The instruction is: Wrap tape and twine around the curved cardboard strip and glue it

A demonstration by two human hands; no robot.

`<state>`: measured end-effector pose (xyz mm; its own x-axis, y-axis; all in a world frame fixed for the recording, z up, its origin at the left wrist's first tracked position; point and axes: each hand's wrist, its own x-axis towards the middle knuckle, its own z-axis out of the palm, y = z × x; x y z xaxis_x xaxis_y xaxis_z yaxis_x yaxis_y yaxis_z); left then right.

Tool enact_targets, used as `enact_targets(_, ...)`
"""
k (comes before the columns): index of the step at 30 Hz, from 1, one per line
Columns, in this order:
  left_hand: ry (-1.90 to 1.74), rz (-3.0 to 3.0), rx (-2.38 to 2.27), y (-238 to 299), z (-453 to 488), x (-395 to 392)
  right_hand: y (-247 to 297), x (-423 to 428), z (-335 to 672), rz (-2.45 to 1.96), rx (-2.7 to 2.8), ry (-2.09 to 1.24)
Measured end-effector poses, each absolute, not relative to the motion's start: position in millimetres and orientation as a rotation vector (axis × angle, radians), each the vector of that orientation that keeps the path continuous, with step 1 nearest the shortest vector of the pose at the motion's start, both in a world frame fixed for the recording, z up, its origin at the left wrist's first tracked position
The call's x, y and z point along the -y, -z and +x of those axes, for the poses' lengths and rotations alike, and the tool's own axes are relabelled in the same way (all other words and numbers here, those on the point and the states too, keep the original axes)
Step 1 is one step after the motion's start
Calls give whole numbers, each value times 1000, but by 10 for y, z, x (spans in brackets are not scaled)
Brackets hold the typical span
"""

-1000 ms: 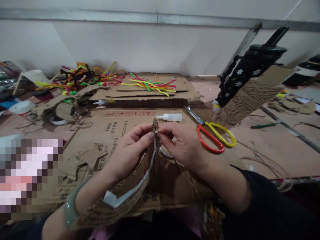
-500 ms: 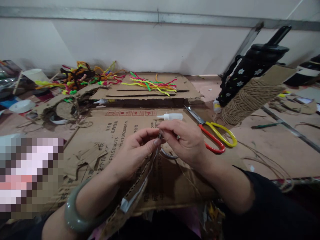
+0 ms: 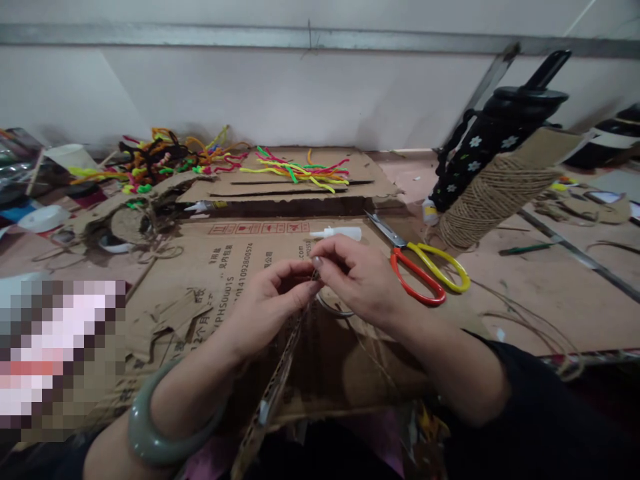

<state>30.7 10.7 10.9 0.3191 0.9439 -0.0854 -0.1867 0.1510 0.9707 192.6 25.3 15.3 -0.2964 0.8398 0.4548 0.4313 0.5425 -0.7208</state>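
Note:
My left hand (image 3: 270, 307) pinches the upper end of a long corrugated cardboard strip (image 3: 286, 357), thumb and fingers closed on it. Fingers of my right hand (image 3: 357, 280) are pressed together on the same end, touching the left fingertips. The strip hangs edge-on toward my lap, with a whitish piece showing along its lower side. Just beyond the fingers lies a white glue bottle (image 3: 343, 233), its nozzle pointing left. Scissors (image 3: 420, 270) with one red and one yellow handle rest to the right of my right hand. Part of a ring-shaped thing (image 3: 333, 307) shows beneath that hand.
Under my hands lies a printed cardboard sheet (image 3: 240, 230). Behind it, bright pipe cleaners (image 3: 300, 170) lie on another cardboard piece. A twine spool (image 3: 493, 200) leans beside a black flowered bottle (image 3: 500, 133) on the right. Cardboard scraps (image 3: 173, 320) lie at left.
The strip's lower end has swung right and now shows more edge-on, with less of its white side visible. Both hands keep their pinch. The whole view has shifted slightly.

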Motion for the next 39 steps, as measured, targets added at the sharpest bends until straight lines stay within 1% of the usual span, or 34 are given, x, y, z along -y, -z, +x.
enact_targets(6,-1023,1034,-863,-191,299,-90,-114,-264,1921,-896,1628,-901)
enact_targets(10,-1050,1015,-865,-186,283,-85,-110,-279,1897,-906,1640,-1007)
enact_targets(21,-1015,1077,-839,-95,311,-79,-127,-240,1863,-1025,1677,-999)
enact_targets(27,-1064,1017,-858,-139,288,-84,-95,-258,1853,-885,1587,-1024)
enact_targets(30,-1088,980,-877,-175,280,-86,-94,-257,1855,-860,1554,-955)
enact_targets(39,-1151,962,-874,-182,290,-87,-118,-237,1868,-881,1756,-694)
